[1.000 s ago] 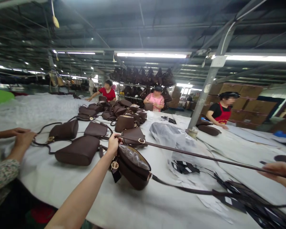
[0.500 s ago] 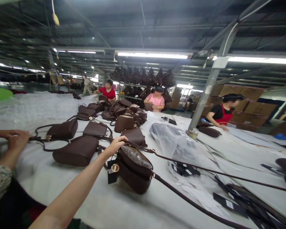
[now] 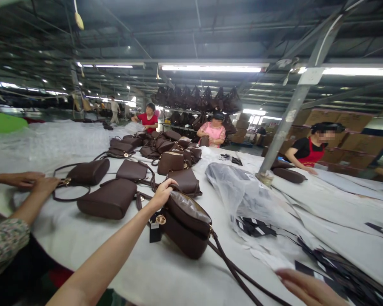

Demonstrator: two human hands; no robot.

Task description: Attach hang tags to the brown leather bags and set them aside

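My left hand [image 3: 164, 193] is closed on the top end of a dark brown leather handbag [image 3: 188, 231], which stands tilted on the white-covered table. Clear wrap shows along its top. A gold round charm [image 3: 160, 219] and a black hang tag [image 3: 155, 233] dangle at its near left side. From its right end, the strap [image 3: 231, 265] runs down toward the bottom edge. My right hand [image 3: 306, 285] is low at the right, its fingers stretched out and apart from the bag, close to a pile of black tags [image 3: 347, 272]. Part of this hand is cut off by the frame.
Several brown handbags [image 3: 107, 199] lie to the left and behind. A co-worker's hands [image 3: 40, 182] touch a bag strap at the left. Translucent plastic [image 3: 232, 187] lies beyond my bag, near a grey post [image 3: 284, 123]. Other people stand across the table.
My right hand has come into view at the lower right. The strap, stretched far to the right before, now hangs down toward the bottom edge. My left hand still grips the bag.
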